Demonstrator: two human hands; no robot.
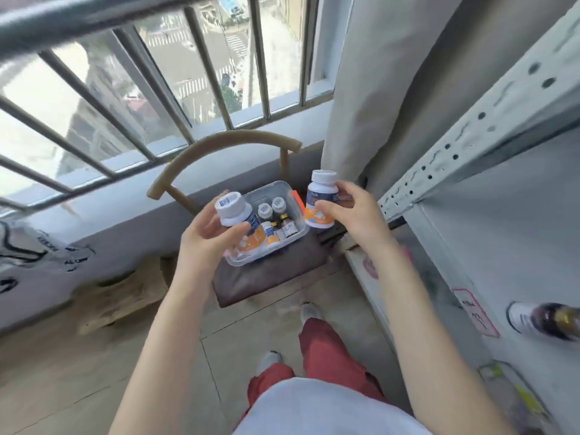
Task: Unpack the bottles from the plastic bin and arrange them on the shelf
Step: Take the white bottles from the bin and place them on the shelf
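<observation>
Brown-cushioned chair (pixel 270 277) is sitting under the fingers (pixel 233 231), curved backrest (pixel 226 142) arcing just beyond them, window bars (pixel 259 58) running farther beyond, grey curtain (pixel 376 89) hanging beyond-right, cardboard (pixel 125 296) lying lower-left, red trousers (pixel 329 356) showing nearer.

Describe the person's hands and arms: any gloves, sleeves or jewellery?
Left hand and right hand are bare, no gloves. Left forearm and right forearm are uncovered as far as the view shows; no sleeves, watch, rings or bands visible.

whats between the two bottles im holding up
Head view: the clear plastic bin, on the chair seat, lies between and below the left bottle and right bottle, with smaller bottles inside.
</observation>
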